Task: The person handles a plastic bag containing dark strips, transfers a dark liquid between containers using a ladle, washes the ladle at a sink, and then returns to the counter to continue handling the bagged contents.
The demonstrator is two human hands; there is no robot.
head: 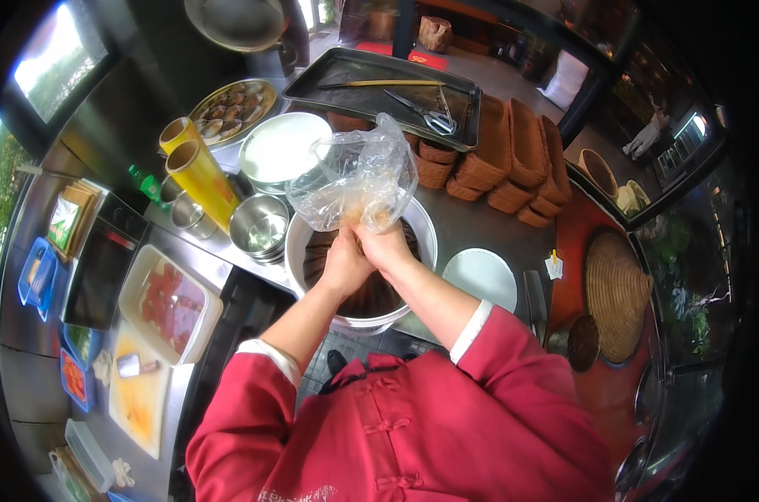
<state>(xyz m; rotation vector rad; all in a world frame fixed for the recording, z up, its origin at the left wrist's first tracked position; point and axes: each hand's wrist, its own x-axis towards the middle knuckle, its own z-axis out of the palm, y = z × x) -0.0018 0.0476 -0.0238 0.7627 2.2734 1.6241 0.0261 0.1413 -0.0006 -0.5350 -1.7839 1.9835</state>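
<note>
Both hands are together at the neck of a clear plastic bag (pixel 360 163), which spreads out above and beyond my fingers. My left hand (pixel 343 262) is closed around the gathered plastic, and my right hand (pixel 387 246) grips it close alongside. Something pale yellowish shows through the bag near my fingers, too blurred to name. Beneath my hands stands a large round white pot (pixel 428 241). A dark brown, creased mass (pixel 367 298) fills much of it; my wrists hide its middle.
Steel bowls (pixel 260 224), yellow bamboo tubes (pixel 203 182) and stacked white plates (pixel 285 144) stand left of the pot. Beyond lies a black tray (pixel 354 94) holding scissors (pixel 439 119). Brown rectangular containers (pixel 498 138) are piled at right. A cleaver (pixel 134 366) rests on a cutting board (pixel 138 401).
</note>
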